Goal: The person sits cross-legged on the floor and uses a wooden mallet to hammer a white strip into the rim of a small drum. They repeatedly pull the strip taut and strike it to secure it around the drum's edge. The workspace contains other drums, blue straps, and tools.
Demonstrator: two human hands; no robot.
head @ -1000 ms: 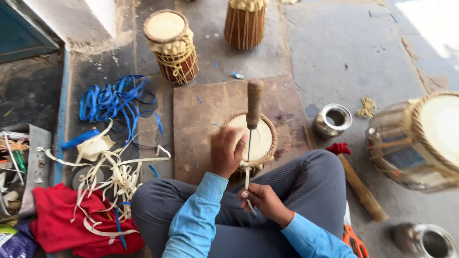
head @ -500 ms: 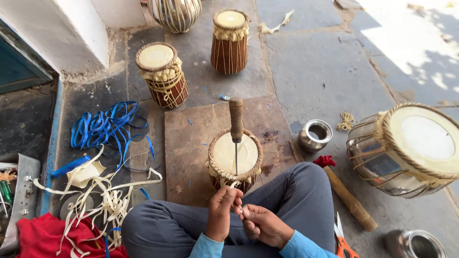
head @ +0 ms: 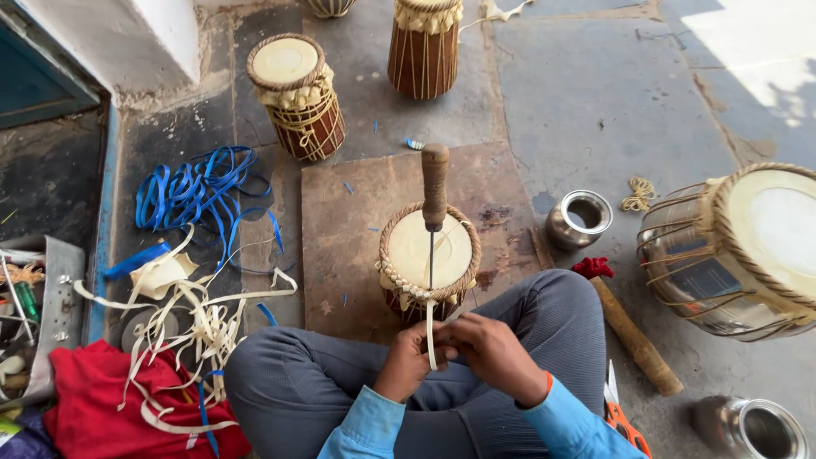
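A small wooden drum (head: pixel 429 255) with a pale skin head stands upright in front of my crossed legs. A tool with a wooden handle (head: pixel 434 185) and a thin metal shaft lies over the drum head, its shaft end reaching my hands. My left hand (head: pixel 411 361) and right hand (head: pixel 493 355) meet just below the drum. Both pinch a pale leather strap (head: pixel 430 336) that runs down from the drum rim.
The drum rests on a brown board (head: pixel 365 221). Behind it stand two more drums (head: pixel 297 93) (head: pixel 425 42). A large metal drum (head: pixel 739 246) and a steel cup (head: pixel 579 218) are on the right, a stick (head: pixel 633 336) and scissors (head: pixel 620 412) beside my knee. Blue cord (head: pixel 200 191) and pale straps (head: pixel 187 310) lie left.
My left hand has come off the drum rim and joined the right hand at the strap. The view has shifted back, so the drum now sits higher in frame.
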